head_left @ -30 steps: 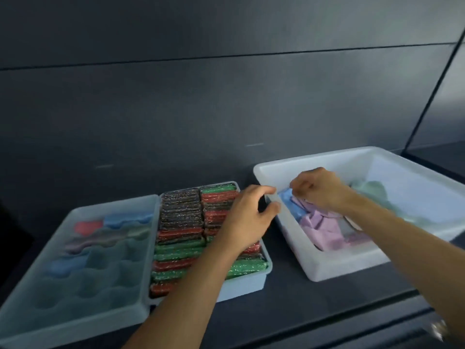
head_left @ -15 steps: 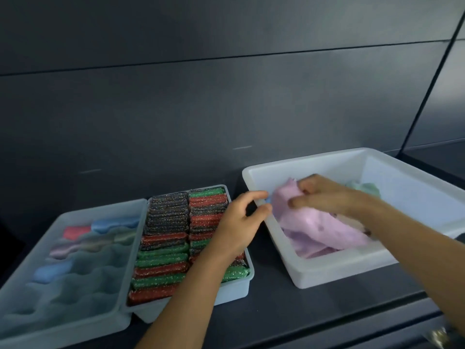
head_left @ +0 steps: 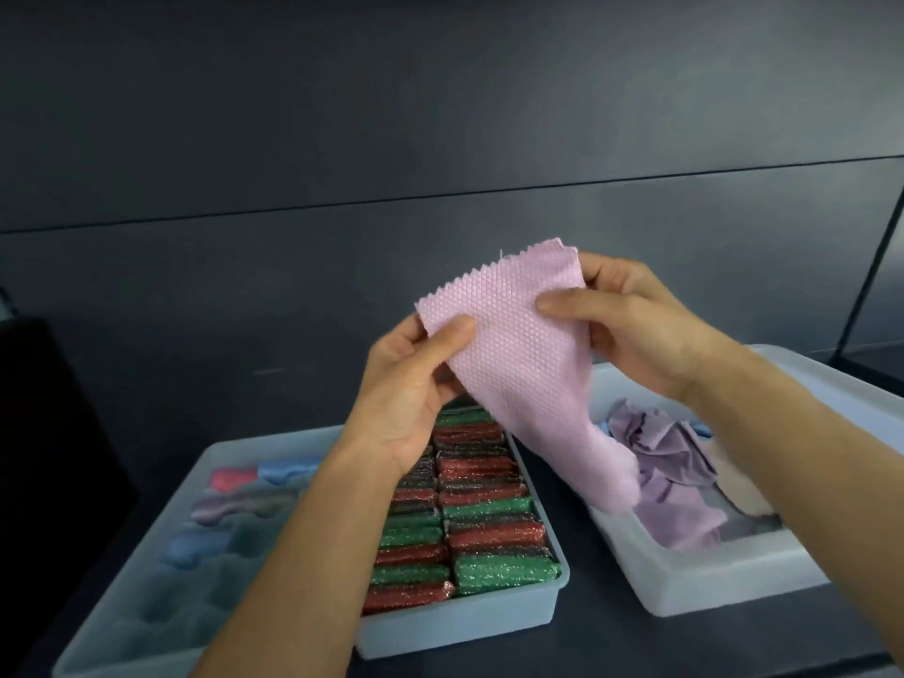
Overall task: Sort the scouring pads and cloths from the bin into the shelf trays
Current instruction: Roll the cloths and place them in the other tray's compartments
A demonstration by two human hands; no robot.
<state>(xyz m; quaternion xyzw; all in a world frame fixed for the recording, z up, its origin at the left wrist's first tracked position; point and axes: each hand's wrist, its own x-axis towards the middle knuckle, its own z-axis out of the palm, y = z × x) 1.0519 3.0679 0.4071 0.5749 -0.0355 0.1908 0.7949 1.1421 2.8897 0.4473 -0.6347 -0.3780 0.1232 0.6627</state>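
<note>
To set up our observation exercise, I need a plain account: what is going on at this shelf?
A person holds a pink textured cloth up in the air, the left hand pinching its left edge and the right hand pinching its upper right corner. Below it sit the middle tray, packed with glittery scouring pads, and the white bin, where crumpled lilac cloths lie. The left tray holds only a few cloths.

Waffle-textured cloth (head_left: 518,354), glittery scouring pads (head_left: 489,530)
</note>
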